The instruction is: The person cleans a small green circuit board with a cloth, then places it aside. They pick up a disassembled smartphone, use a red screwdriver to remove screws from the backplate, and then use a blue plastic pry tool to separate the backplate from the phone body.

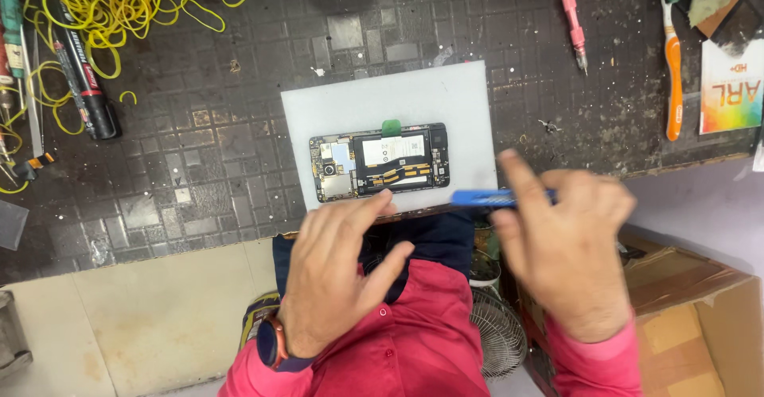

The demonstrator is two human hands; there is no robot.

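Two hands hover at the near edge of your white mat (446, 95), which sits on a dark, scuffed grid-patterned bench (199, 174). On the mat lies the opened phone (380, 161), back cover off. Your left hand (334, 274) has its fingers spread, tips just short of the phone; your right hand (569, 250) pinches a blue tool (485, 198) (blurred). Yellow rubber bands (119, 7) lie far left of the mat, a cardboard box (700, 317) below right.

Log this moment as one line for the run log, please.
left hand: open, fingertips at opened phone | right hand: holds blue tool | phone: back off, on white board
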